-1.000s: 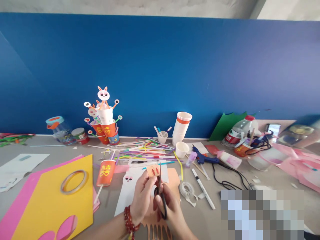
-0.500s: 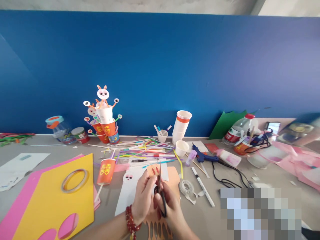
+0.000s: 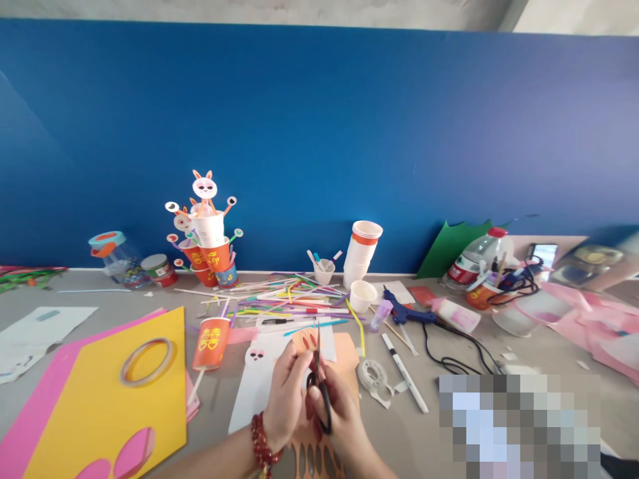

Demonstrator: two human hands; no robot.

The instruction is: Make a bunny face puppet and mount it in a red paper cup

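Note:
My left hand [image 3: 284,396], with a red bead bracelet on the wrist, pinches a small orange paper piece [image 3: 305,340] with red ear shapes on it. My right hand [image 3: 337,409] grips black scissors [image 3: 319,386], whose blades point up into that paper piece. Both hands hover over an orange sheet [image 3: 344,352] and a white sheet with a bunny face [image 3: 257,354]. An orange strip with cut-out ovals [image 3: 314,460] lies under my wrists.
A yellow sheet [image 3: 100,412] with a tape roll [image 3: 148,360] lies left, beside an orange cup [image 3: 210,343]. Behind are coloured straws [image 3: 284,301], stacked cups [image 3: 363,253], bunny cup crafts [image 3: 210,239], a blue glue gun [image 3: 407,311], a tape dispenser [image 3: 372,376], a marker [image 3: 405,374] and a bottle [image 3: 474,263].
The hands and scissors have barely shifted; the view has drifted slightly. The scissors stay in the paper piece.

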